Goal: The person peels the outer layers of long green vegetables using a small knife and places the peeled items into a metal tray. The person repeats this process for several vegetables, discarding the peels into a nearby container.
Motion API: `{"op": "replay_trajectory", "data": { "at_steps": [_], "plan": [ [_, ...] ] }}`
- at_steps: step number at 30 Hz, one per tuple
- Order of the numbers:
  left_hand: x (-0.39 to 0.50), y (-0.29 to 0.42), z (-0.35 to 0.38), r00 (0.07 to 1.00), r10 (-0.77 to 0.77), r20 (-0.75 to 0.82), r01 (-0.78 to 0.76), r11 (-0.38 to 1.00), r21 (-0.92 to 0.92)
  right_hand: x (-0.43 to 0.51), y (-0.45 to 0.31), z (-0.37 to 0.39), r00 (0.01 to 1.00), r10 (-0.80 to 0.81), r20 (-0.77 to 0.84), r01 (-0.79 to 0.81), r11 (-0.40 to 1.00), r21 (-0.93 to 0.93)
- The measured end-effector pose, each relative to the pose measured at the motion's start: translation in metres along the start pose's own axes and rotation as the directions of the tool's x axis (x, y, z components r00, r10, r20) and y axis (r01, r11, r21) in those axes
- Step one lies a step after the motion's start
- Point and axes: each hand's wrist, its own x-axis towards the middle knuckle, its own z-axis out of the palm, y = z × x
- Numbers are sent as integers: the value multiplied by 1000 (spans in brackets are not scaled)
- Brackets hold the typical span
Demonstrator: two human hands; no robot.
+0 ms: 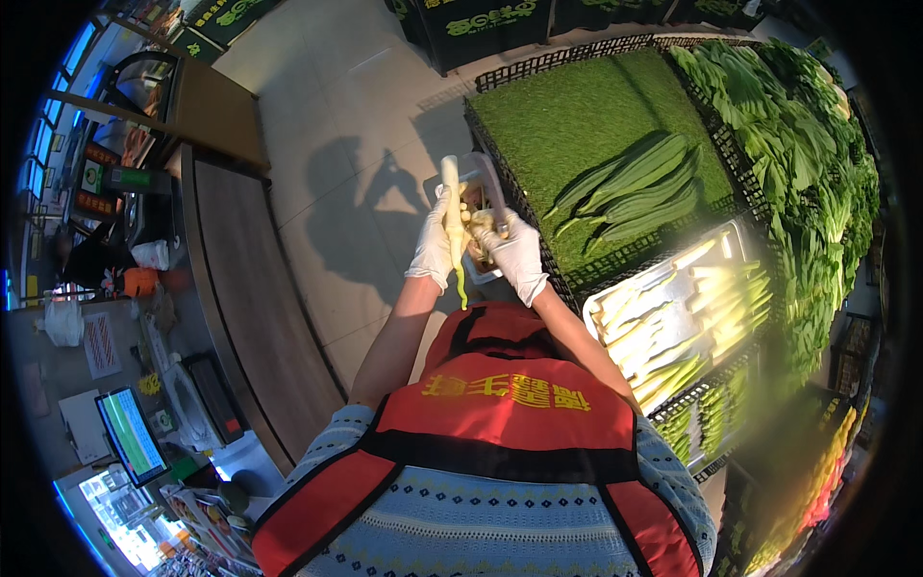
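Observation:
In my left hand (433, 249), gloved in white, is a pale vegetable stalk (452, 209), possibly a water bamboo shoot, held upright along the palm. It tapers to a thin green tip near the wrist. My right hand (515, 252), also gloved, is close beside the stalk with curled fingers. What those fingers hold is hard to make out. A curved, translucent purplish strip (494, 180) runs up from near them; its kind is unclear. Below both hands is a clear plastic container (484, 275) with brownish and pale pieces, partly hidden by them.
Right of me, loofahs (634, 184) lie on a green turf mat (562, 108) edged by black plastic crates. A metal tray (595, 310) holds pale stalks. Leafy greens (786, 144) fill the far right. A counter (245, 288) runs along the left, beside tiled floor (310, 79).

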Motion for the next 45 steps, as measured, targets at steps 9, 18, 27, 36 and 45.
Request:
{"op": "replay_trajectory", "data": {
  "at_steps": [9, 18, 27, 36, 45],
  "plan": [
    [3, -15, 13, 995, -41, -94, 54, 989, 140, 0, -16, -12, 964, -182, 194, 215, 963, -163],
    [5, -21, 3, 998, -41, -47, 47, 992, 120, 0, -7, -1, 956, -287, 62, 293, 922, -252],
    [-34, 6, 27, 1000, -1, -15, 4, 981, 194, 26, 27, -17, 985, 98, -142, -120, 980, -161],
    [-56, 15, 30, 989, -15, 146, -64, 853, 518, 28, 22, -19, 977, -50, -206, 5, 977, -214],
    [-50, -3, 26, 986, 85, 143, -161, 700, 695, 8, -49, -18, 963, 266, -51, -200, 823, 531]
  ]
}}
